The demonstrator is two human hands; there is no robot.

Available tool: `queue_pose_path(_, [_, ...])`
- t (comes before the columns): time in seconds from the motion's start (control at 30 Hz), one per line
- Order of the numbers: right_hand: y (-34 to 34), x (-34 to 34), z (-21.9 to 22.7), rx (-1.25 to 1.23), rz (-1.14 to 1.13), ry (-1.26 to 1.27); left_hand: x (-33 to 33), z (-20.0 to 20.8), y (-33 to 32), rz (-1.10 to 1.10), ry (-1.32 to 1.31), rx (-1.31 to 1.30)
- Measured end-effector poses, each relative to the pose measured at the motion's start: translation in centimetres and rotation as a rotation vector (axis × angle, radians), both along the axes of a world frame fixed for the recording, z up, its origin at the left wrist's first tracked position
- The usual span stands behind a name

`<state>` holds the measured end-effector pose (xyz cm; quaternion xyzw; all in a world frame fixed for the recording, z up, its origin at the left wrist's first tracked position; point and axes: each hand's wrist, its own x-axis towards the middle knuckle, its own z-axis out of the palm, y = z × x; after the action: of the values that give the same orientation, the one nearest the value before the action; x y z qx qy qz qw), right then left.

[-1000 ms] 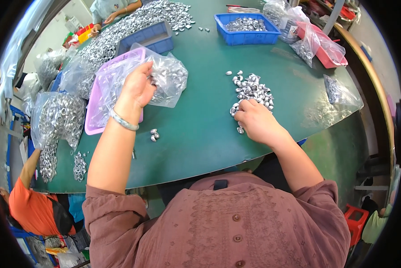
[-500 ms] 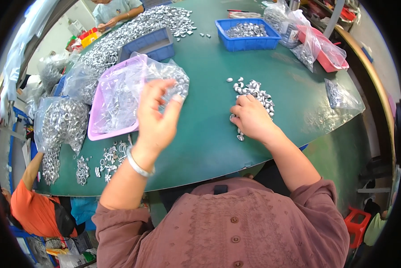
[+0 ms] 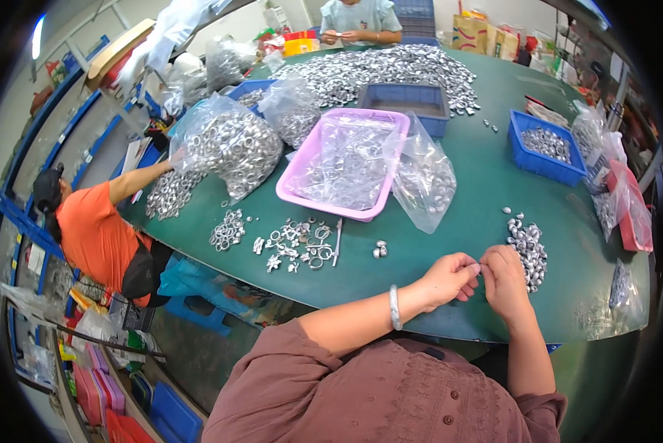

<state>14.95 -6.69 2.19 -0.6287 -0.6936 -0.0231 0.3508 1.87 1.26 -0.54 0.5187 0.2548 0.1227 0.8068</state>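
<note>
My left hand (image 3: 449, 282) and my right hand (image 3: 504, 286) meet above the table's near edge, fingertips pinched together. Whatever sits between them is tiny and mostly covered by the fingers; I cannot make out its kind. Just beyond the right hand lies a pile of small, rounded silver metal pieces (image 3: 532, 255). A little cluster of similar pieces (image 3: 380, 249) rests left of my left hand. Farther left, a pink-purple tray (image 3: 294, 193) holds clear plastic bags, and a clear bag of silver pieces (image 3: 424, 181) hangs over its right side onto the table.
Silver rings and fittings (image 3: 298, 244) lie left of the cluster. A big bag of rings (image 3: 231, 148) stands beyond them. A grey-blue bin (image 3: 405, 100) borders a large silver heap (image 3: 390, 70). At right are a blue basket (image 3: 549, 161) and red tray (image 3: 633, 214). Two people work nearby.
The view has swung left. My left hand has come from near the tray and bag to meet my right hand, which has left the top of the pile; both now pinch together.
</note>
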Motion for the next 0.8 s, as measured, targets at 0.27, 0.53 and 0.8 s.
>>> queue_pose_path(0.27, [-0.9, -0.6, 0.0, 0.059, 0.062, 0.265, -0.2, -0.6, -0.5, 0.014, -0.237, -0.392])
queue_pose_path(0.53, [-1.3, -1.5, -0.4, 0.105, 0.078, 0.267, -0.4, -0.1, -1.0, 0.051, -0.21, -0.264])
queue_pose_path(0.8, [-1.5, -1.8, -1.2, 0.123, 0.038, 0.439, -0.5, -0.3, -1.1, 0.101, -0.25, -0.159])
